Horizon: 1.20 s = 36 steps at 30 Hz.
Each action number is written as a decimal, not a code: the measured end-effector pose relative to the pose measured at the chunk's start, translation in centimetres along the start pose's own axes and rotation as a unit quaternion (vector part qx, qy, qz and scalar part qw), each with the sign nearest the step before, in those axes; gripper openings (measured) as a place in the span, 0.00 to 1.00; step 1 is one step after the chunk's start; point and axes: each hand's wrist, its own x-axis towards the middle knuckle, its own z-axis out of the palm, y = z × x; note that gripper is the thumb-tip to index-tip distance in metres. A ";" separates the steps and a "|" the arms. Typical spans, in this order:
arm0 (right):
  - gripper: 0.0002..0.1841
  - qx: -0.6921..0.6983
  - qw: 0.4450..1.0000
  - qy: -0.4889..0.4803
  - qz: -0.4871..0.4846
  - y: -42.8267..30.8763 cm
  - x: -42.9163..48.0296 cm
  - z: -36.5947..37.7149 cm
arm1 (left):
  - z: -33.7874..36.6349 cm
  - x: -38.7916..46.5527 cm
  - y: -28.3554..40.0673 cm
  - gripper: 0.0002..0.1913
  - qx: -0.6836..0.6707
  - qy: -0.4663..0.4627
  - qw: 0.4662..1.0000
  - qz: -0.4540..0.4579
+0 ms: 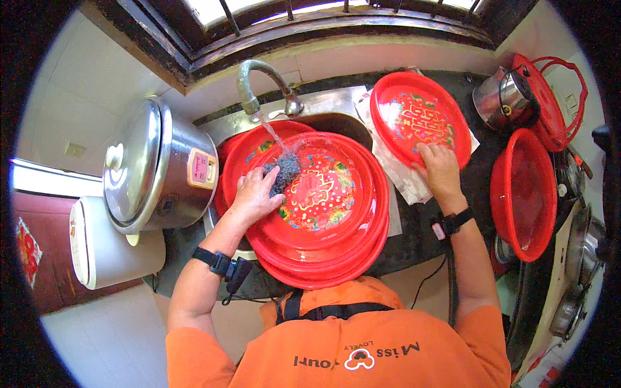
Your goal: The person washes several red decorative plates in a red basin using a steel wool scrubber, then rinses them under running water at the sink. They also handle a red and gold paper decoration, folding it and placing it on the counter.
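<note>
My left hand (257, 196) grips a dark grey scouring pad (286, 169), pressed against a stack of round red trays (339, 242). The top tray is wet and bears a gold emblem ringed by coloured flowers. Water runs from the curved faucet (247, 92) onto the pad and tray. The stack lies over the metal sink (335, 99), hiding most of its basin. To the right, my right hand (441, 169) has the near rim of another patterned red tray (390, 106), its fingers over the inner face. That tray rests on sheets of paper (407, 186) on the dark counter.
At the left a large metal rice cooker (182, 194) stands close to the sink, with a white appliance (121, 257) beside it. On the right are a red basin (521, 194), a metal pail (499, 99) and a red lid-like item (546, 102). A barred window (339, 29) lies behind.
</note>
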 end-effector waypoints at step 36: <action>0.35 0.788 0.388 0.060 0.475 -17.1 -1.2 0.6 | 3.0 8.2 8.4 0.19 0.055 -0.004 0.988 0.147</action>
